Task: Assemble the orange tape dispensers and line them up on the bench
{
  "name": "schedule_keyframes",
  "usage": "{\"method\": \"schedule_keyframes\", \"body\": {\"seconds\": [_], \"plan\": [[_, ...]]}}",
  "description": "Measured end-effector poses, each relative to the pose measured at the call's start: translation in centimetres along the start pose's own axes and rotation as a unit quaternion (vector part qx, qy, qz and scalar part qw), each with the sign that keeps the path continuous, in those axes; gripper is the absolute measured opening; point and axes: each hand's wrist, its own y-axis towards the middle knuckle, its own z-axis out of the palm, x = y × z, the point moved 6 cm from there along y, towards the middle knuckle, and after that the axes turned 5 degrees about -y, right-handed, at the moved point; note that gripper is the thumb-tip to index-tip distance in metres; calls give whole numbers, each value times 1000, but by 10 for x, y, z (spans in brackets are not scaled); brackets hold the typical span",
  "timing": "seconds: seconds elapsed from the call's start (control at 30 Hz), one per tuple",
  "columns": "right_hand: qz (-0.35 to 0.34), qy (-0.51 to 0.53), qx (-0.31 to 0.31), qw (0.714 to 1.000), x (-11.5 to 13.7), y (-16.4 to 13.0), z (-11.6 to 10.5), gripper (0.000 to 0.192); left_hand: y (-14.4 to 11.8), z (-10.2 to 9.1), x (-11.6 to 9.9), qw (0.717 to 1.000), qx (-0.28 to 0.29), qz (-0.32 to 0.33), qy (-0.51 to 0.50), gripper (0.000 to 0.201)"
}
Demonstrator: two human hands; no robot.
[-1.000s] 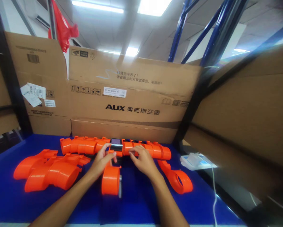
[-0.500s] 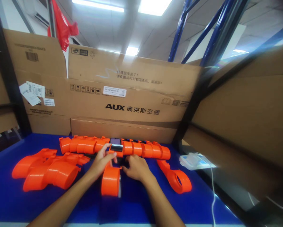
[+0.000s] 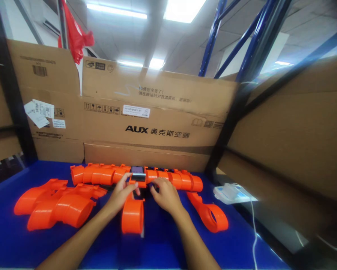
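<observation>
An orange plastic tape dispenser [image 3: 132, 217] stands at the middle of the blue tabletop, its ring towards me. My left hand [image 3: 125, 190] grips its upper end, with thumb and fingers around the part that carries a dark strip and a pale toothed edge. Just to the right, my right hand [image 3: 165, 193] is curled with its fingertips close to the dispenser. Something small and dark shows at those fingertips, but what it is I cannot make out. Directly behind my hands lies a row of like orange dispensers [image 3: 182, 180].
More orange dispensers [image 3: 60, 210] lie at the left, and a single one [image 3: 213, 217] at the right. A phone-like screen [image 3: 137, 169] sits in the back row. At the right edge is a white box [image 3: 233, 193] with a cable. Cardboard [image 3: 157, 150] walls the back.
My right hand has lifted slightly and turned, its fingers now higher beside the dispenser's upper end. My left hand keeps its hold, and the dispenser has barely shifted.
</observation>
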Motion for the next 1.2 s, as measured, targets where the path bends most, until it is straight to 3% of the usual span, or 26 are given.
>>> {"method": "schedule_keyframes", "body": {"seconds": [0.17, 0.37, 0.7, 1.2], "plan": [[4, 238, -106, 965, 5, 2, -7, 27, 2, 2, -2, 1000, -3, 5, -2, 44], [35, 357, -136, 924, 7, -3, 4, 21, 1, 4, -5, 1000, -7, 23, 6, 42], [-8, 296, -138, 945, 19, -8, -1, 15, 0, -2, -4, 999, -37, 14, 10, 43], [-58, 227, -136, 962, 26, -10, -6, 24, 1, -2, 1, 999, -5, 11, 33, 43]]}}
